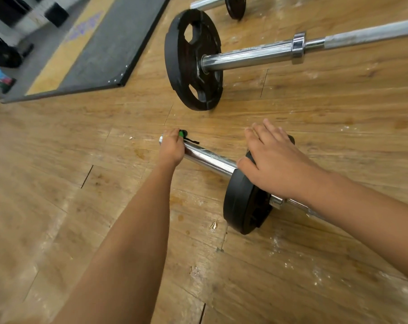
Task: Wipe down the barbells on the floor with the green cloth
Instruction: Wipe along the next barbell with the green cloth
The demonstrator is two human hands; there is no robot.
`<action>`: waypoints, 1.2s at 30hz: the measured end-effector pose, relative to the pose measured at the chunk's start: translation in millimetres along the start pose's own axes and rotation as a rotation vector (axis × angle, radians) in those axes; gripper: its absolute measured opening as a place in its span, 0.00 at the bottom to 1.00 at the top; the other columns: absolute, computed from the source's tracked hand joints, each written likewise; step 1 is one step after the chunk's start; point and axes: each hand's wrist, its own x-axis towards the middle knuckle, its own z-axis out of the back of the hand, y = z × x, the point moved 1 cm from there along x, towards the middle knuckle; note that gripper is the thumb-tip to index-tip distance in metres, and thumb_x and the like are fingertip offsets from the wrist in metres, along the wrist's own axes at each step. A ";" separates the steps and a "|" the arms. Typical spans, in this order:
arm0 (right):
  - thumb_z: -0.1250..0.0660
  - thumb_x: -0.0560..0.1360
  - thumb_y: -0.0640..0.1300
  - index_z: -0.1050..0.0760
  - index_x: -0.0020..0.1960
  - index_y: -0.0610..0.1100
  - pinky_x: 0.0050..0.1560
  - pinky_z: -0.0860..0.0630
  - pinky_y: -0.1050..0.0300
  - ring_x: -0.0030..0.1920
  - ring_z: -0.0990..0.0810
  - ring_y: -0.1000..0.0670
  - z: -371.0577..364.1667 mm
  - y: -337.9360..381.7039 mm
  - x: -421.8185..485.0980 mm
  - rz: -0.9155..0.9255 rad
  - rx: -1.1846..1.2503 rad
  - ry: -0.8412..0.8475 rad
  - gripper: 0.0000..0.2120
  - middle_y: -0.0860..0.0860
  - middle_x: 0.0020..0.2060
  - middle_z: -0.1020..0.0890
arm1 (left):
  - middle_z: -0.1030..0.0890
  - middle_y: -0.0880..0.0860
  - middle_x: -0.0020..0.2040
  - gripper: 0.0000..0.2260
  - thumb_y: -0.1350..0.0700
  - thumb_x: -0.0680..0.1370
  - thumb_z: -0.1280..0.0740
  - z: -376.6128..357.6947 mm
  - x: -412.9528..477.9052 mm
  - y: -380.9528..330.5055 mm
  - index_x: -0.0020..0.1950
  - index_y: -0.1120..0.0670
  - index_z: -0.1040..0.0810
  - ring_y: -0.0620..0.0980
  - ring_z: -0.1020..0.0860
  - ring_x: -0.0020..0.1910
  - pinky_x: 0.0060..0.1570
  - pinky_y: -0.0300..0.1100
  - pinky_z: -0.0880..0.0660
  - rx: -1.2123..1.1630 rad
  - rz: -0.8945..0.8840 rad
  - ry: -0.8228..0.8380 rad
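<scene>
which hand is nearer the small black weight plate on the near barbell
Right. The right hand rests on the small black weight plate; the left hand grips the chrome sleeve at its far end.

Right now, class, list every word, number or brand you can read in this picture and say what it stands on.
No text here is legible.
Purple lettering on the lifting platform: too blurred to read.
Large black weight plate: no readable marks.
Green cloth gripped by the left hand: no print shows.
</scene>
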 end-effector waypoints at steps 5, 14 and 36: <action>0.52 0.82 0.58 0.58 0.82 0.43 0.77 0.63 0.50 0.80 0.62 0.47 4.4 -10.1 7.0 -0.010 0.019 0.013 0.34 0.46 0.81 0.54 | 0.33 0.62 0.76 0.20 0.61 0.85 0.47 -5.7 5.9 -16.8 0.76 0.64 0.33 0.62 0.37 0.76 0.77 0.53 0.42 -0.007 0.105 -0.082; 0.52 0.83 0.58 0.58 0.82 0.42 0.78 0.60 0.49 0.80 0.62 0.46 9.5 -26.2 21.6 -0.052 0.060 0.017 0.34 0.46 0.82 0.54 | 0.36 0.59 0.78 0.20 0.59 0.86 0.46 -29.7 -17.1 -24.0 0.78 0.62 0.36 0.58 0.43 0.80 0.79 0.53 0.47 -0.083 -0.071 -0.071; 0.51 0.83 0.57 0.57 0.82 0.42 0.79 0.60 0.46 0.80 0.61 0.44 1.6 -1.0 2.4 -0.037 0.010 -0.034 0.34 0.42 0.81 0.55 | 0.31 0.61 0.73 0.19 0.61 0.85 0.44 -22.5 -47.0 -27.2 0.75 0.63 0.32 0.58 0.37 0.76 0.78 0.49 0.44 -0.007 -0.190 0.028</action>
